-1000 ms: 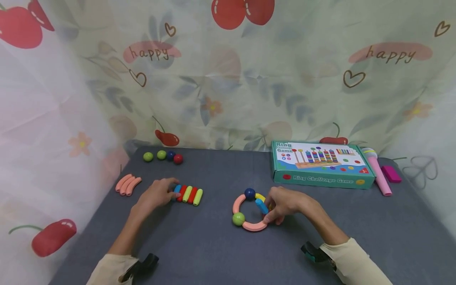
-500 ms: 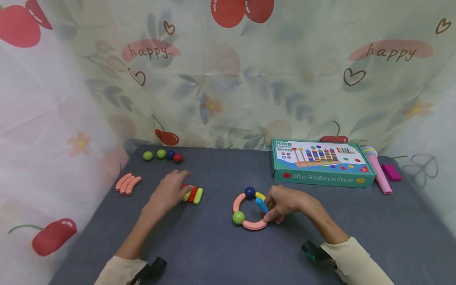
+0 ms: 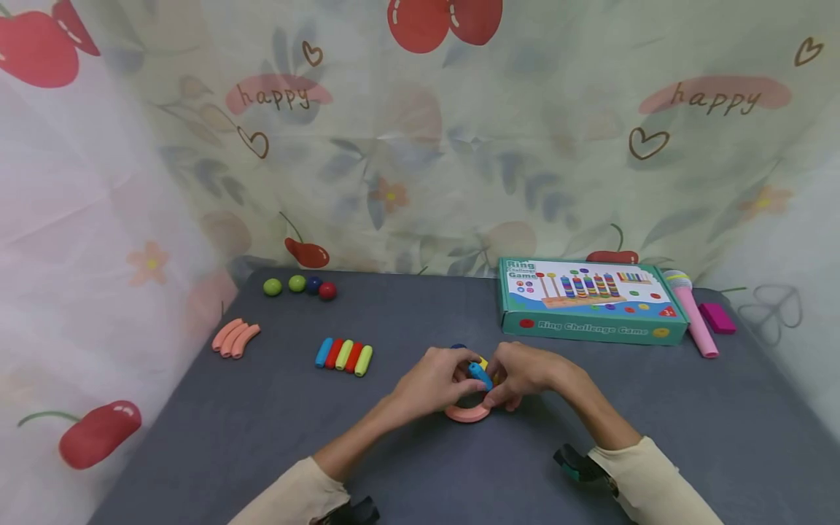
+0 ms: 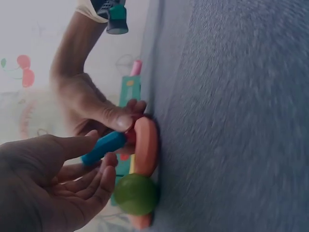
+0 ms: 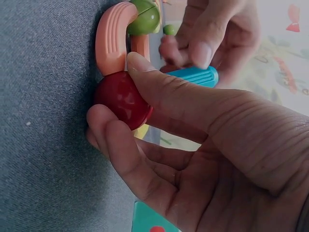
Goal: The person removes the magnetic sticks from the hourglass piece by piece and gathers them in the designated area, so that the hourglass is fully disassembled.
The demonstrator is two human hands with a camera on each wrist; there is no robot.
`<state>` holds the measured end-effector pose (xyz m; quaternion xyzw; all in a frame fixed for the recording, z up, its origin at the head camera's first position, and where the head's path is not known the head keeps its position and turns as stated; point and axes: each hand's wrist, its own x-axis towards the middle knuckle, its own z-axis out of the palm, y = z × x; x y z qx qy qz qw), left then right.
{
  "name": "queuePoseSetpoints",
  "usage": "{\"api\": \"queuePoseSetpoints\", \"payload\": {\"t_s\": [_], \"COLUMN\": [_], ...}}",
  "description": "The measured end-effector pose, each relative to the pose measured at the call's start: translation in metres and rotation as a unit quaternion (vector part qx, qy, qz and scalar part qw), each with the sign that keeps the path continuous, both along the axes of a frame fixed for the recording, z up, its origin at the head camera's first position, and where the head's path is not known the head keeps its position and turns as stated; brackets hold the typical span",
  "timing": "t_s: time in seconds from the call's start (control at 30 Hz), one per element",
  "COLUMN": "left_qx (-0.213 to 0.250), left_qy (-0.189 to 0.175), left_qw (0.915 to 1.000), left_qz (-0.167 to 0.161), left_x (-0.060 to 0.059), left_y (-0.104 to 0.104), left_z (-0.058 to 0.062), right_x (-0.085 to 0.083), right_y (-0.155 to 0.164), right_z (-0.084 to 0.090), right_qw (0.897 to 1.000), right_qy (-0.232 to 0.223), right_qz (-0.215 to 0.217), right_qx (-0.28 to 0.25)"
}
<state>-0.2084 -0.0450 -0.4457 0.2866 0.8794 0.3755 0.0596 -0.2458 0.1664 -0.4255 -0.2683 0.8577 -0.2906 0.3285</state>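
Ring [image 3: 467, 414] sits mid-desk [image 3: 407, 467]: pink arcs joined by green, red and dark blue balls, blue stick [image 3: 481, 376] across its right side. Your right hand [image 3: 525, 373] pinches the red ball [image 5: 123, 99]; left hand [image 3: 433, 380] holds the blue stick's end.

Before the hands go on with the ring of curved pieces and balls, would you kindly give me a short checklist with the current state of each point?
1. Right hand has a grip on the red ball: ok.
2. Blue stick held between fingers of both hands: ok.
3. Left hand at the ring: ok.
4. Green ball touching a pink arc: ok.
5. Ring closed: cannot tell, hands cover it.
6. Spare sticks lie apart from the hands: ok.
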Motion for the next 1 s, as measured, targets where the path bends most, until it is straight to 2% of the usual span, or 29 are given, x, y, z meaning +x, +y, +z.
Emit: {"api": "queuePoseSetpoints", "payload": {"t_s": [0.3, 0.53, 0.6, 0.73, 0.87, 1.0], "left_qx": [0.046, 0.054, 0.065, 0.083, 0.069, 0.055], "left_qy": [-0.025, -0.052, -0.073, -0.105, -0.109, -0.102], "left_qw": [0.9985, 0.9967, 0.9945, 0.9894, 0.9899, 0.9916], "left_qz": [0.018, 0.032, 0.038, 0.057, 0.058, 0.057], "left_x": [-0.004, -0.004, -0.005, -0.007, -0.008, -0.008], "left_y": [0.008, 0.010, 0.010, 0.005, -0.005, -0.016], "left_z": [-0.009, -0.012, -0.010, 0.002, 0.015, 0.022], "right_x": [0.000, 0.001, 0.001, 0.000, 0.000, 0.000], "right_y": [0.000, 0.001, 0.000, -0.001, -0.002, -0.002], "right_z": [0.001, -0.001, -0.001, -0.001, -0.001, -0.002], "right_qw": [1.000, 1.000, 1.000, 1.000, 0.999, 0.999], "right_qy": [0.004, -0.001, -0.005, -0.011, -0.018, -0.023], "right_qz": [-0.006, -0.009, -0.013, -0.024, -0.033, -0.039], "right_qx": [-0.001, -0.007, -0.009, -0.007, 0.003, 0.003]}}
